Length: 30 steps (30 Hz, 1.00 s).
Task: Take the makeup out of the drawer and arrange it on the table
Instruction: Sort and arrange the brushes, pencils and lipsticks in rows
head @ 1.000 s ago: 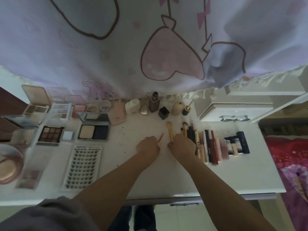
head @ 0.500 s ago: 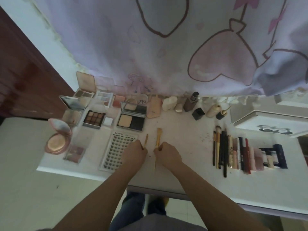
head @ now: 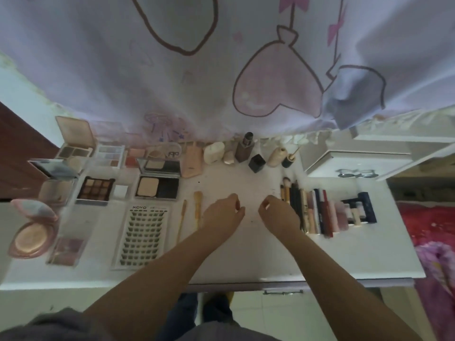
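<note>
Both grips are hanging loose-curled, holding nothing: my left hand (head: 222, 214) beside the gold brush (head: 197, 209), my right hand (head: 279, 214) touching the pencil row (head: 307, 210). Right wrist is risking a nudge that'd roll those pencils w/o warning across the worktop (head: 258, 257).

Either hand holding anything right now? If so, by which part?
Nothing is held. The left hand and right hand hover over the table with loosely curled fingers; the two wooden brushes lie untouched beside the left hand.
</note>
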Tool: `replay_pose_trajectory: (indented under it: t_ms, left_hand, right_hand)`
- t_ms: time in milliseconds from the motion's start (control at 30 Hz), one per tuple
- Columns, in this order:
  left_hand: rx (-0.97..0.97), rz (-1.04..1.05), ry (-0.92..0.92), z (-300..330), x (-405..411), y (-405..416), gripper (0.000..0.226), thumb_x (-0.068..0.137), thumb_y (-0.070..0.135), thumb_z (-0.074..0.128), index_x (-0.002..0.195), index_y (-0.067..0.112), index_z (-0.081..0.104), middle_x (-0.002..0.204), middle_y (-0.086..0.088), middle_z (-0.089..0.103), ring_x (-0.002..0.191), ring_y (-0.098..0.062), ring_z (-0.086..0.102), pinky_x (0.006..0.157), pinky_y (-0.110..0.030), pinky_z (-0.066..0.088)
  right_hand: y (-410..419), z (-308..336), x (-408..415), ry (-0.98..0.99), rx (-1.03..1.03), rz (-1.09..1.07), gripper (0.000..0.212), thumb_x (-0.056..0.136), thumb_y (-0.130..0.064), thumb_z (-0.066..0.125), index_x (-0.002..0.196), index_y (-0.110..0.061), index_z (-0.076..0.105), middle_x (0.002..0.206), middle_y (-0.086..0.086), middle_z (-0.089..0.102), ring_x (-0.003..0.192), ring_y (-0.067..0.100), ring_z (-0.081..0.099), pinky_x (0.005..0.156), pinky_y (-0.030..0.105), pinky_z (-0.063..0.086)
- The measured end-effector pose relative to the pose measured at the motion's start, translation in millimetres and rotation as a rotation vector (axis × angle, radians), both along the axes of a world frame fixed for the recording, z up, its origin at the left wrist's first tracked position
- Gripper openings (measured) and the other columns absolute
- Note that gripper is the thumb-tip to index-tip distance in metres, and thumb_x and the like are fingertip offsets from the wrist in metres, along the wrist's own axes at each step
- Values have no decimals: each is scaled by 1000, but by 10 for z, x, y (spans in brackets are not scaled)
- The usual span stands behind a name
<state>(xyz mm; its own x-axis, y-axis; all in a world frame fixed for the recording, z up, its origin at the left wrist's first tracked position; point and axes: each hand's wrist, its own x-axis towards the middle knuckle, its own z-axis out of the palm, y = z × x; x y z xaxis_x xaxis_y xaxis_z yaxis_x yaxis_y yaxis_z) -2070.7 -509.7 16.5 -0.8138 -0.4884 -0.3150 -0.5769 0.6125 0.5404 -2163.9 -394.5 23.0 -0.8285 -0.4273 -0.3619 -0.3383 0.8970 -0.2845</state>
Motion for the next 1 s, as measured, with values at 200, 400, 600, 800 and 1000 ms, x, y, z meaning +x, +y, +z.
replay_pose_trajectory:
  t_ms: [200,400,600,800,1000]
  left_hand:
    - [22,-169,-54,-102,-839,590,21,97,30,37,101,14,50,99,-8,61,91,-28,60,74,-34,44]
    - [-122,-151,-74,-298,-1072,663,23,98,32,36,100,15,52,100,-6,62,91,-25,60,68,-31,38]
    - [-111,-121,-185,-284,-1126,593,20,92,30,46,100,15,56,100,-3,62,89,-23,60,66,-29,39]
    - [-122,-120,-286,-185,-822,430,18,94,18,42,99,12,58,102,-6,62,89,-22,60,67,-28,42]
    - [-152,67,-331,-199,-3,-95,11,91,25,44,84,18,48,89,-2,60,74,-18,55,56,-26,38]
  right_hand:
    - [456,-19,-638,-7,-22,-143,27,95,-23,43,69,-22,47,78,1,57,77,24,62,75,45,55]
    - [405,-199,-712,130,92,29,22,96,-28,41,100,-15,59,92,4,63,86,24,63,69,35,52]
    - [312,-227,-803,101,158,71,24,92,-34,49,77,-16,55,76,1,60,70,19,59,59,30,46]
    - [146,-148,-665,-4,131,105,27,89,-37,51,70,-18,47,67,-3,49,64,15,51,58,29,41]
    - [-287,-56,-115,-115,51,230,23,89,-39,50,81,-17,49,69,-5,44,71,17,49,59,28,37]
